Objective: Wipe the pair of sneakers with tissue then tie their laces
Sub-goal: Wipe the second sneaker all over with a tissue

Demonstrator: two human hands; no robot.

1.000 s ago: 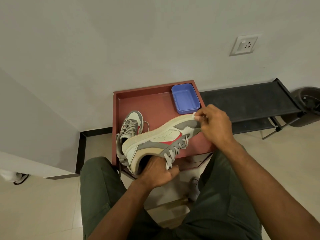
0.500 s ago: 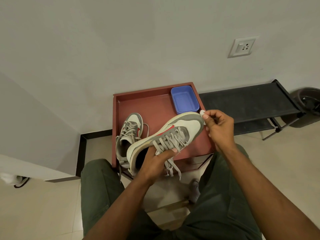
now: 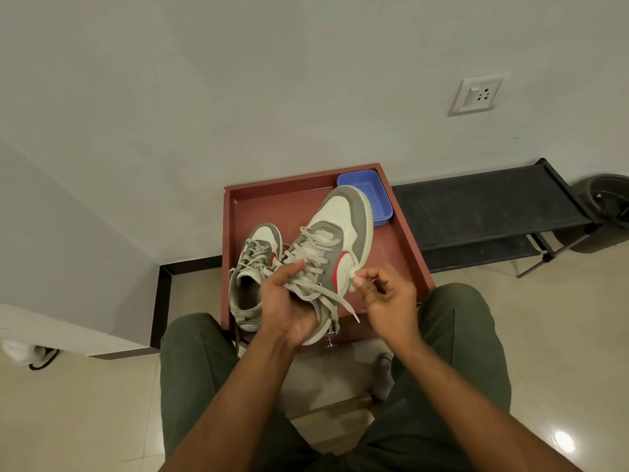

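Left hand [image 3: 289, 311] held the sneaker [image 3: 326, 247] by its heel over the red tray [image 3: 405, 240], toe at 1 o'clock, exposing its side where the right hand [image 3: 384, 298] pinched what looked like tissue [image 3: 352, 274].

On the tray [image 3: 406, 240] one sneaker [image 3: 253, 267] lies at the left, the other sneaker [image 3: 335, 233] is held above it at the right, the tub [image 3: 377, 192] sits in the far right corner, and the rack [image 3: 483, 202] stands right of the tray.
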